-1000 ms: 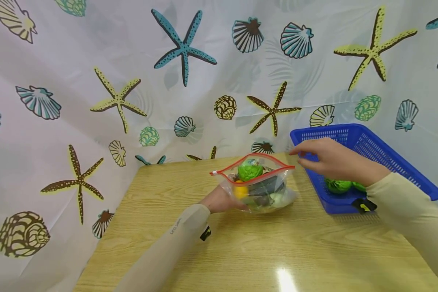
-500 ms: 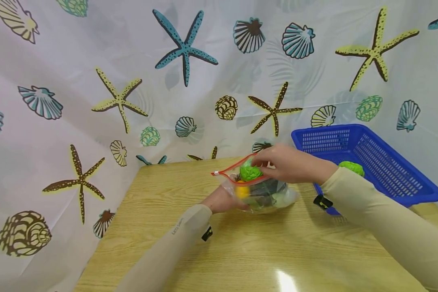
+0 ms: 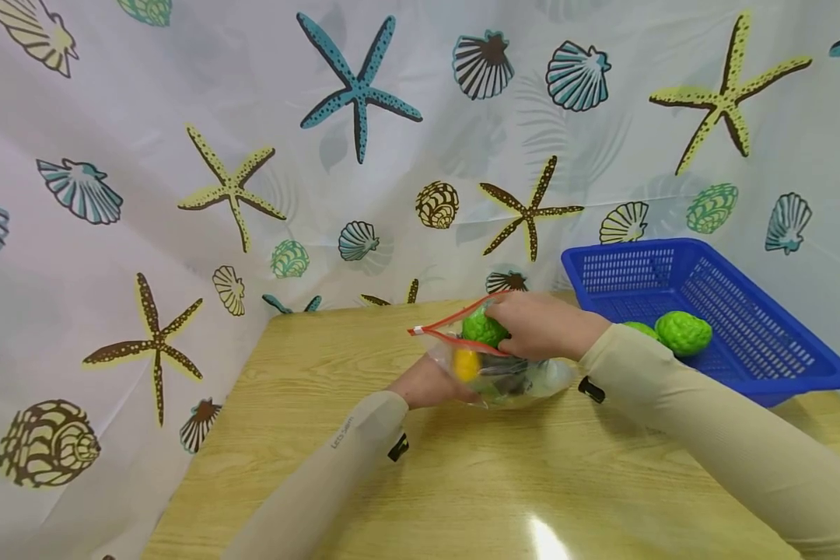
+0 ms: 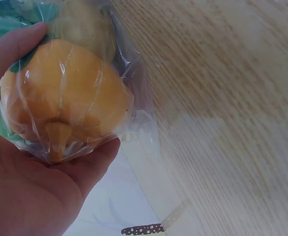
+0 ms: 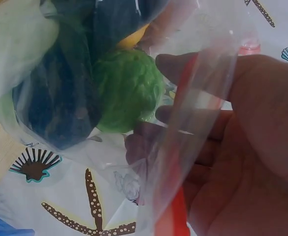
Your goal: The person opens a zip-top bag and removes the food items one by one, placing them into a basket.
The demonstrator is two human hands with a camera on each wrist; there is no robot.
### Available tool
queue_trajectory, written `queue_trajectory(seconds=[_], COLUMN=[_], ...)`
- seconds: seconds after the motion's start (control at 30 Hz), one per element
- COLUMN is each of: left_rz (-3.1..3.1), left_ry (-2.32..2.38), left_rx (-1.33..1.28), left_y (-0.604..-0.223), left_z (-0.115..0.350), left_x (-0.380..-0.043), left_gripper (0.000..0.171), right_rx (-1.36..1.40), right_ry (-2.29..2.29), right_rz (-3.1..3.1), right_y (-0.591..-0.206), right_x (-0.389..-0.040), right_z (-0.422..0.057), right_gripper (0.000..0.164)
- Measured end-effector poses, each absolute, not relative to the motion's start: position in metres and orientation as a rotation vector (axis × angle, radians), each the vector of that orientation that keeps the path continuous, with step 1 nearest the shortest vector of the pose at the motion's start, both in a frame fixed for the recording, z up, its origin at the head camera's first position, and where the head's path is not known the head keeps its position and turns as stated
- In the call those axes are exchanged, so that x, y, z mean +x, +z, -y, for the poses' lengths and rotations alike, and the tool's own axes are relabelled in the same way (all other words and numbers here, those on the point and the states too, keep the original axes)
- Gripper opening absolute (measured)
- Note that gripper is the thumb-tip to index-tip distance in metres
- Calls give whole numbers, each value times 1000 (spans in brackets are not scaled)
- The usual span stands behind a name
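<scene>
A clear zip bag [image 3: 493, 393] with a red zip edge stands on the table, its mouth spread apart. Inside are a green cabbage [image 5: 129, 91], an orange pumpkin [image 4: 67, 96], dark vegetables [image 5: 57, 98] and a pale one. My left hand [image 3: 430, 383] holds the bag from the left, thumb and fingers round the pumpkin through the plastic. Through the mouth reaches my right hand [image 3: 542, 323], its fingertips [image 5: 171, 64] at the side of the cabbage, loosely bent and not wrapped round it. In the head view this hand hides part of the bag's opening.
On the right of the wooden table [image 3: 462, 482] stands a blue plastic basket [image 3: 749, 311]. Two green bumpy vegetables show in it, one of them [image 3: 682, 333] in full, the other partly behind the right sleeve. A patterned curtain [image 3: 392, 257] hangs behind the table.
My right hand has moved left from over the basket into the bag's mouth, down to the cabbage. The basket's green vegetables have come into view. My left hand keeps its hold.
</scene>
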State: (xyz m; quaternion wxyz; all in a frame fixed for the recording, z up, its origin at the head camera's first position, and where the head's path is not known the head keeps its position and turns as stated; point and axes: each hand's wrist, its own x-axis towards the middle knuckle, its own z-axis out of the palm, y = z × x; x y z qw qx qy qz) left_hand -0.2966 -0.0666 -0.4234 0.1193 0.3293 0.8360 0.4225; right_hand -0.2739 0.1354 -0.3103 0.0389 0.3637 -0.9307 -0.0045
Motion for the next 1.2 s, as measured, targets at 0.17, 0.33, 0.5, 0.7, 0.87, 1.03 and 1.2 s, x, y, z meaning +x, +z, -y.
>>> queue_trajectory(seconds=[0.17,0.33,0.5,0.7,0.87,1.03,1.2], left_rz=[-2401,-2372,-2362,-2345,-2374,-2414,-2424], left_ry=[1289,1327,1335,1347,1306,1260,1235], left_rx=[985,1018,1026,1012,989,996,973], left_y=[-422,-419,-404,-401,-415,-422,-424], left_z=[66,68,68,66,64,65,66], left_x=[-296,-293,-282,-280,-290,-296,-295], left_gripper=[89,91,83,78,79,78,75], right_rx=[1070,1079,1099,1089,1090,1095,1114], right_ry=[-72,-123,-127,-102,-87,-52,-53], right_rz=[2854,2850,2798,2761,2760,2767,2727], right_y=[-313,-315,-317,-321,-322,-323,-325], right_x=[-274,-276,-279,-281,-283,-285,-285], right_z=[-133,-131,-130,-129,-129,-129,-129], right_gripper=[53,64,65,61,60,62,59])
